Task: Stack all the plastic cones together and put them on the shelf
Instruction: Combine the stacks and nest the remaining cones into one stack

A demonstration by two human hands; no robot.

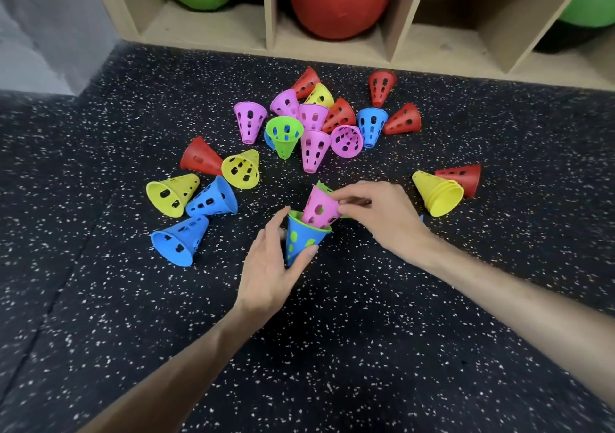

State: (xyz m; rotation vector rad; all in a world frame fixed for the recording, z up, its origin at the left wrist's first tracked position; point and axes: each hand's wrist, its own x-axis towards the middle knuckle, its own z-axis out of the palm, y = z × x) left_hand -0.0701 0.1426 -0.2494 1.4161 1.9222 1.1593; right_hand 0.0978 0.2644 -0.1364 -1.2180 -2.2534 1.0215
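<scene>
I see the left hand [266,266] gripping a blue perforated plastic cone [301,239] lined with a green one, wide end up, above the speckled black rubber floor [366,349]. The right hand [376,213] pinches a pink perforated plastic cone [319,208], tip seated in the blue cone's mouth. Loose cones lie nearer the wooden shelf [332,51].

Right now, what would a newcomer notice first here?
The bright scatter of plastic cones on the speckled black floor, below the wooden shelf. At centre, the left hand grips a blue cone lined with green while the right hand slots a pink cone in.
</scene>
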